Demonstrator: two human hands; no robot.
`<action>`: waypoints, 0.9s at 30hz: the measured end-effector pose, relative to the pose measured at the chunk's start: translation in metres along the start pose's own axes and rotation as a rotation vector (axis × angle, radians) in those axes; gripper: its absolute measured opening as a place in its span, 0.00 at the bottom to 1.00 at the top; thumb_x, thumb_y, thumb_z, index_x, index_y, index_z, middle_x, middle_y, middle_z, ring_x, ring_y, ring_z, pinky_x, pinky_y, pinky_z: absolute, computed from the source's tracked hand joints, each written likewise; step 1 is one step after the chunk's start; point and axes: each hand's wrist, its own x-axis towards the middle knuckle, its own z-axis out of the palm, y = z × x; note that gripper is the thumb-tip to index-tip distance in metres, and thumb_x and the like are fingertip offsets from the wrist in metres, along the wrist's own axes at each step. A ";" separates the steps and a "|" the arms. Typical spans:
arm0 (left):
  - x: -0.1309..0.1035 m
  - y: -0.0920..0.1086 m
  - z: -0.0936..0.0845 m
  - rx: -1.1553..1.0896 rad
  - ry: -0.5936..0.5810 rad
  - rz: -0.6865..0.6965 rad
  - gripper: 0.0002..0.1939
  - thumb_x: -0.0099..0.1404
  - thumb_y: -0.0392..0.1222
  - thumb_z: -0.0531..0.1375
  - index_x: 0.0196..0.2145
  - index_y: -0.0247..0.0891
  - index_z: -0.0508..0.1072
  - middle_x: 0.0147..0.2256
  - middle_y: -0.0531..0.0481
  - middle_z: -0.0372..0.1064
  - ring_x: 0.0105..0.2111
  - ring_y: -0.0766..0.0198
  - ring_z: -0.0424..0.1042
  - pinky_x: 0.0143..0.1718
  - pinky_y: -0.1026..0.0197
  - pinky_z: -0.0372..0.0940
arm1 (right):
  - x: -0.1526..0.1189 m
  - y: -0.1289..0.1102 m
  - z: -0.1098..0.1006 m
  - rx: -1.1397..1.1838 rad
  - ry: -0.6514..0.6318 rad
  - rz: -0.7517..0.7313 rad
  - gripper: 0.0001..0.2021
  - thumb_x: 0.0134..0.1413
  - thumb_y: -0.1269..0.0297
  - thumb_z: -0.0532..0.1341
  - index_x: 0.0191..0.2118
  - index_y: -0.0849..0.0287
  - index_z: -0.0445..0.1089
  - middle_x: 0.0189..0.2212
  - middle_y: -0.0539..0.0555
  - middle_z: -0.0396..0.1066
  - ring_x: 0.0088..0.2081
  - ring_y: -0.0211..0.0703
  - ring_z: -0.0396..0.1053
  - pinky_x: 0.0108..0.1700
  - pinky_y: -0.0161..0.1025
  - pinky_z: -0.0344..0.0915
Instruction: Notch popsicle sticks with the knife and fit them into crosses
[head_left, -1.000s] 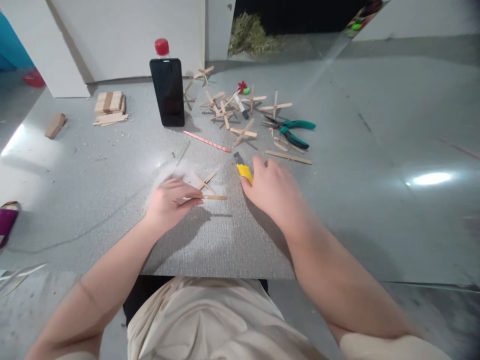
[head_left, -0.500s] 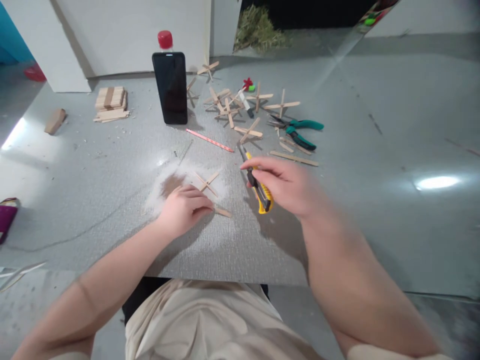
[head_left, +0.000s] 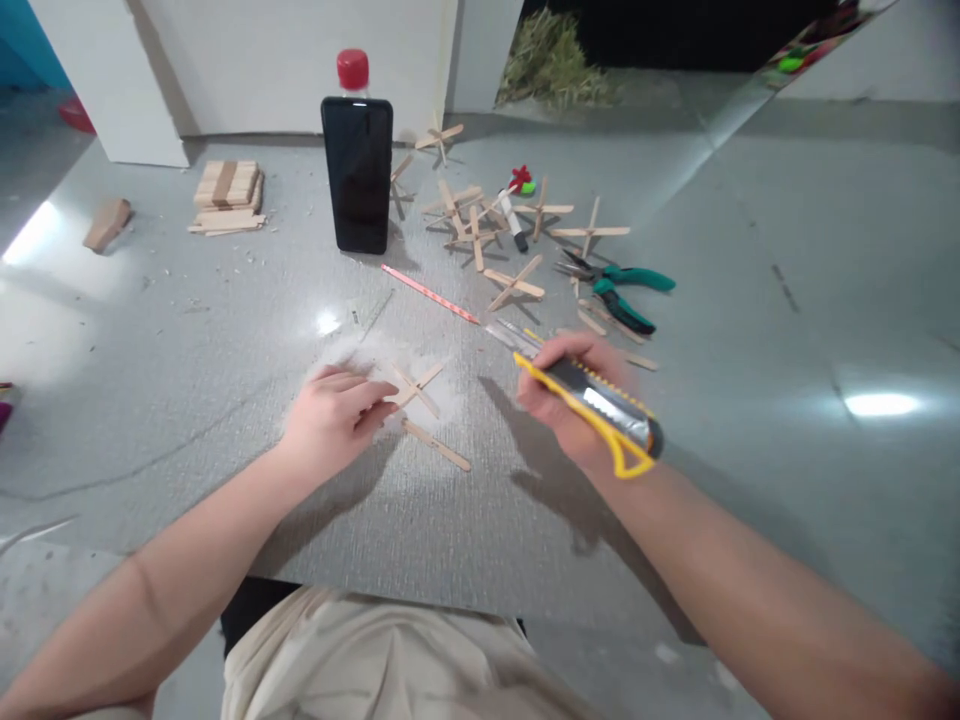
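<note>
right grip (head_left: 562, 425): clasped around yellow cutter (head_left: 600, 402), blade (head_left: 514, 342) bared; left grip (head_left: 330, 415): hold unclear, beside crossed sticks (head_left: 417, 387); good handling called for a blade clear of left fingers (head_left: 369, 393).

I'm at some kind of craft workspace, home or small workshop, can't tell which. Clues: grey tabletop (head_left: 420, 540) strewn with wood scraps (head_left: 591, 322), stacked flat sticks (head_left: 225, 185), several stick crosses (head_left: 514, 284), green-handled pliers (head_left: 605, 287), my yellow utility knife (head_left: 592, 400). Phone (head_left: 358, 175) upright before a red-capped bottle (head_left: 352, 69), white panels (head_left: 300, 60) behind, dry grass heap (head_left: 551, 60) farther back. Looks makeshift.
</note>
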 end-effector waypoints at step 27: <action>0.037 0.013 0.028 0.045 -0.374 0.224 0.22 0.74 0.47 0.53 0.57 0.28 0.70 0.57 0.40 0.70 0.58 0.49 0.69 0.57 0.48 0.66 | 0.004 0.012 -0.013 -0.262 -0.279 -0.123 0.16 0.55 0.72 0.58 0.49 0.51 0.68 0.31 0.52 0.75 0.29 0.44 0.75 0.31 0.41 0.73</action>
